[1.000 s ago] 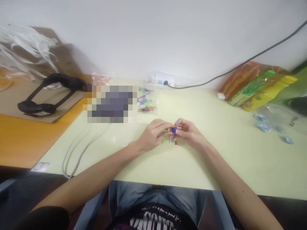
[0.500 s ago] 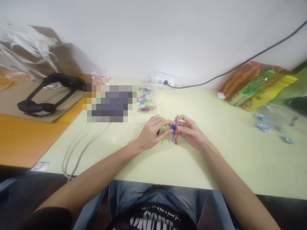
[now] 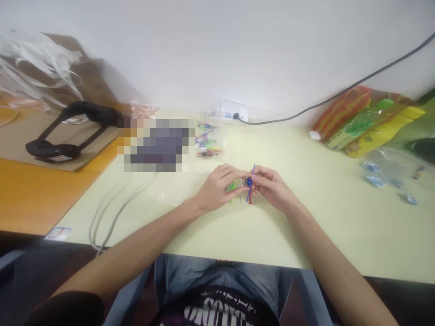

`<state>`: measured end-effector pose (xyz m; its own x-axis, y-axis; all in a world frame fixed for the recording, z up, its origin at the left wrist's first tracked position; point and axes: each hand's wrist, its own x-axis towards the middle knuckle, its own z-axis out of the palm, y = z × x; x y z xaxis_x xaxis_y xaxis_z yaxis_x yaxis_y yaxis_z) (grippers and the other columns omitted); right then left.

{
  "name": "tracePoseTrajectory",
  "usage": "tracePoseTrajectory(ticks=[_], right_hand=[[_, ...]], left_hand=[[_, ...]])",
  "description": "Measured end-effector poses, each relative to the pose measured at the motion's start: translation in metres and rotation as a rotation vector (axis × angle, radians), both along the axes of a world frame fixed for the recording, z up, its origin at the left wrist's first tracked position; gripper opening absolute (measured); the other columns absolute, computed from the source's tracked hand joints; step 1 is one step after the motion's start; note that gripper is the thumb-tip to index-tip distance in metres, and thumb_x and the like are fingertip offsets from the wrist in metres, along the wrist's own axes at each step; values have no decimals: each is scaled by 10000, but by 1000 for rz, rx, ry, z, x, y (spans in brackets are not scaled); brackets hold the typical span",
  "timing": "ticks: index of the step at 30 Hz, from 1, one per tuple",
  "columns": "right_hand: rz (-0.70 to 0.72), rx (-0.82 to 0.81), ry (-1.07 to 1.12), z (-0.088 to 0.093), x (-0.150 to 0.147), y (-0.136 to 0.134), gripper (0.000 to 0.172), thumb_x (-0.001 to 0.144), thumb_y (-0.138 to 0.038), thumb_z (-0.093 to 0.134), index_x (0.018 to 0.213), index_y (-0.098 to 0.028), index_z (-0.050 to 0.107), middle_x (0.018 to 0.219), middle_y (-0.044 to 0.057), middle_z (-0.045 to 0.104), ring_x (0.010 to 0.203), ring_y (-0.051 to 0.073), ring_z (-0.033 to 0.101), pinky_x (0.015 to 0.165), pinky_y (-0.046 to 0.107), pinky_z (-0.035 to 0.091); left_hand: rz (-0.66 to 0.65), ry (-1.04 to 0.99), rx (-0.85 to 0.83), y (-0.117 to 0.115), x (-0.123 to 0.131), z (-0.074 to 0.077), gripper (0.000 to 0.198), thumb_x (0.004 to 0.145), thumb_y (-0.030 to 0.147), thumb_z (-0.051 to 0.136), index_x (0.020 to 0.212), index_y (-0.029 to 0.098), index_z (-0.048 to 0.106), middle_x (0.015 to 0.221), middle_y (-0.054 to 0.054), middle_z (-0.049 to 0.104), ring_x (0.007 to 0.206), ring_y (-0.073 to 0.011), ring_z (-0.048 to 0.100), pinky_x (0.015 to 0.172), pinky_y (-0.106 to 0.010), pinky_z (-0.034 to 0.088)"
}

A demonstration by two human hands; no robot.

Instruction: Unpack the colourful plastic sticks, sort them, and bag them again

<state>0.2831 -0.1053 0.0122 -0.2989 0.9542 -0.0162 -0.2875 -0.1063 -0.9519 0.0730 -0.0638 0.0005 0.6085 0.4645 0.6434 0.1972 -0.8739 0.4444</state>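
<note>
My left hand [image 3: 217,189] and my right hand [image 3: 272,186] meet at the middle of the pale yellow table [image 3: 210,226]. Between their fingertips is a small plastic toy [image 3: 249,182] with a blue hub, a thin blue blade sticking up and a red part below. My left fingers also curl round a green piece [image 3: 234,185] of it. Both hands pinch the toy, held just above the tabletop. Details of the toy are too small and blurred to make out.
A clear bag of colourful small toys [image 3: 205,145] lies beyond my hands beside a blurred-out patch. Black headphones [image 3: 64,131] rest on cardboard at the left. Snack bags [image 3: 367,120] and small blue packets [image 3: 374,180] sit at the right. A power strip [image 3: 231,115] and grey cables [image 3: 112,213] are also there.
My hands have closed in on each other a little around the toy. The blue blade has shifted slightly rightward and tilted. The camera view has barely moved.
</note>
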Motion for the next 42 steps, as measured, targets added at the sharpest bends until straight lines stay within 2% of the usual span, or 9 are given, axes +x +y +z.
tracePoseTrajectory(ticks=[32,38,42], right_hand=[[-7,-10,-76,-2,5,4,302,869,-454,762,769,-186,667,712,21,640,579,129,551,571,275,476],[-53,-79,-147,7,31,3,259,839,-402,786,768,-176,684,712,22,622,536,114,508,482,261,399],[-42,-124,-269,9,58,5,263,830,-400,789,767,-171,678,712,28,619,554,112,507,501,260,429]], left_hand=[[-26,-15,-9,-2,1,2,289,971,369,646,1214,212,632,1035,-69,740,956,-211,669,915,-383,495],[22,-90,-42,-1,-4,2,405,987,292,618,1379,245,525,1109,-51,734,1011,-192,670,982,-387,477],[35,-90,-67,2,-7,1,394,1004,268,580,1391,258,510,1122,-47,725,1016,-191,664,995,-395,467]])
